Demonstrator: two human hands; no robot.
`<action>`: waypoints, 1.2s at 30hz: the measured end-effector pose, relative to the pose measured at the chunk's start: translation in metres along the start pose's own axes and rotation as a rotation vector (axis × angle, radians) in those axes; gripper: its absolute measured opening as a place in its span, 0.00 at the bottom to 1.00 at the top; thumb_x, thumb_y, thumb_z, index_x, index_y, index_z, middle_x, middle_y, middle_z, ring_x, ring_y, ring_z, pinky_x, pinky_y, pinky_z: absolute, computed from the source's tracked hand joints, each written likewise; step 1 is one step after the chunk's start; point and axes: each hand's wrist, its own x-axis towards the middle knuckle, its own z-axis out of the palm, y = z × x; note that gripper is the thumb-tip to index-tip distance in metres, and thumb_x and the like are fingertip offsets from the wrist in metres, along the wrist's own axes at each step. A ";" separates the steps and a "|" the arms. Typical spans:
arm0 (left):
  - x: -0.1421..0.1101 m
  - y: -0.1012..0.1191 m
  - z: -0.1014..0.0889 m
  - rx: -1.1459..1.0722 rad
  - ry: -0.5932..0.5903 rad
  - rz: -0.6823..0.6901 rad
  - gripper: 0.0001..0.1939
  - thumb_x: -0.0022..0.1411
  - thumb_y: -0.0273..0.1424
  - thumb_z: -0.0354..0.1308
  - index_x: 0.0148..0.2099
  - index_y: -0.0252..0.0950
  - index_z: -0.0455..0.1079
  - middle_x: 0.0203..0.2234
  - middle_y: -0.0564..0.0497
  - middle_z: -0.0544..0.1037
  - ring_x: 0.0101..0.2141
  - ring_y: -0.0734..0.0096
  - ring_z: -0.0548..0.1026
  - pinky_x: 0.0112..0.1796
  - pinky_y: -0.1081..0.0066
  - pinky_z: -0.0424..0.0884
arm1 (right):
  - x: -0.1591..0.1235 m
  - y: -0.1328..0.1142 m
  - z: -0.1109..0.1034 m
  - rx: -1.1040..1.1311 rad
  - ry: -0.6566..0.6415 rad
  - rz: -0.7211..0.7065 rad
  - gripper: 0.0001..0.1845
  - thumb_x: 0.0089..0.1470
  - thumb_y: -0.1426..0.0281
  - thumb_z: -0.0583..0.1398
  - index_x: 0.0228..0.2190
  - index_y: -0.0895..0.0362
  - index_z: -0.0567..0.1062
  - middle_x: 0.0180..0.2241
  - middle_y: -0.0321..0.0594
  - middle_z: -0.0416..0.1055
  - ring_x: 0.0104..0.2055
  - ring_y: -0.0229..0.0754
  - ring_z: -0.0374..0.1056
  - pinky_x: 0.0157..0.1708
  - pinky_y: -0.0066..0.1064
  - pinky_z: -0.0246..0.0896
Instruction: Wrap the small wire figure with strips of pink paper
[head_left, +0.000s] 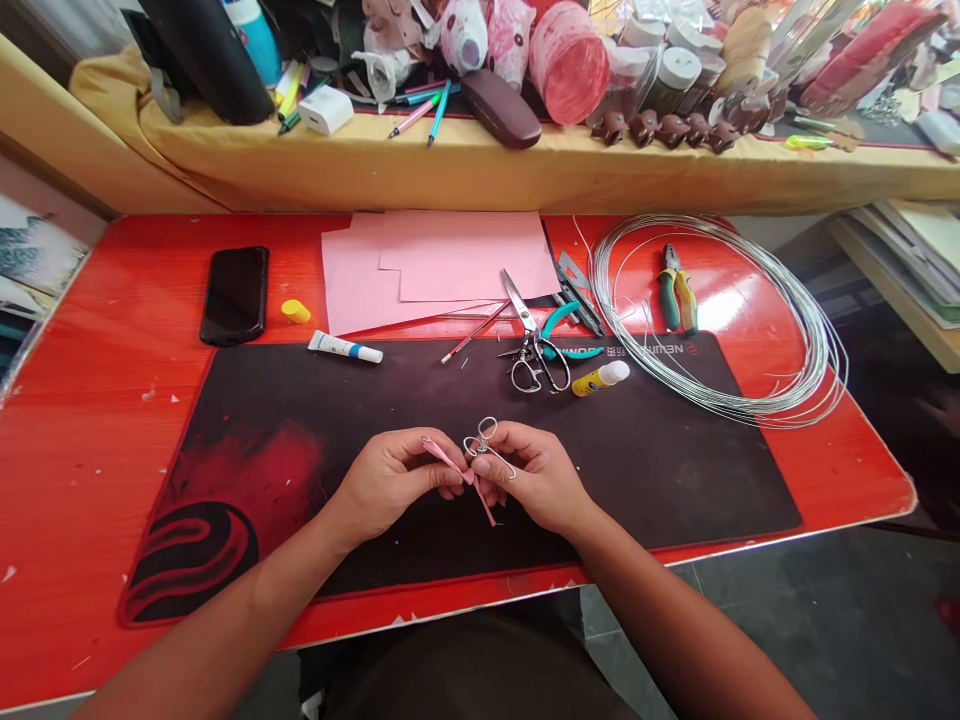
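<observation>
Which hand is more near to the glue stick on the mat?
The right hand is nearer: it is below and to the left of the glue stick in this view. The left hand is farther, on the right hand's other side.

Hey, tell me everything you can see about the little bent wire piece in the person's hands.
The bent wire piece is thin and silvery, like metal, and formed into a few open loops, with one rounded loop standing at the top and a longer loop running down toward the fingertips. It is held in the air above the black desk mat, pinched by the right hand. A pink strip, gripped by the left hand, reaches it, though whether they are joined cannot be told.
</observation>
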 end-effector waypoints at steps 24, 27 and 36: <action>0.002 -0.004 0.005 -0.049 0.010 -0.057 0.10 0.57 0.34 0.75 0.34 0.34 0.79 0.26 0.51 0.81 0.25 0.71 0.78 0.28 0.70 0.78 | 0.000 0.002 -0.003 -0.012 0.027 0.017 0.21 0.55 0.52 0.72 0.34 0.56 0.77 0.22 0.32 0.73 0.21 0.36 0.69 0.21 0.26 0.65; 0.001 -0.005 0.006 -0.079 0.013 -0.060 0.10 0.58 0.34 0.75 0.35 0.34 0.79 0.28 0.51 0.80 0.27 0.70 0.78 0.27 0.72 0.78 | 0.000 0.001 -0.003 -0.010 0.035 0.011 0.21 0.56 0.52 0.72 0.34 0.56 0.76 0.22 0.32 0.73 0.21 0.36 0.69 0.21 0.26 0.65; 0.001 -0.003 0.009 -0.067 -0.005 -0.013 0.05 0.59 0.30 0.74 0.34 0.36 0.82 0.30 0.51 0.79 0.29 0.72 0.77 0.27 0.75 0.75 | 0.000 0.002 -0.004 0.023 0.026 -0.019 0.19 0.57 0.54 0.72 0.34 0.56 0.77 0.23 0.32 0.73 0.20 0.34 0.67 0.21 0.26 0.66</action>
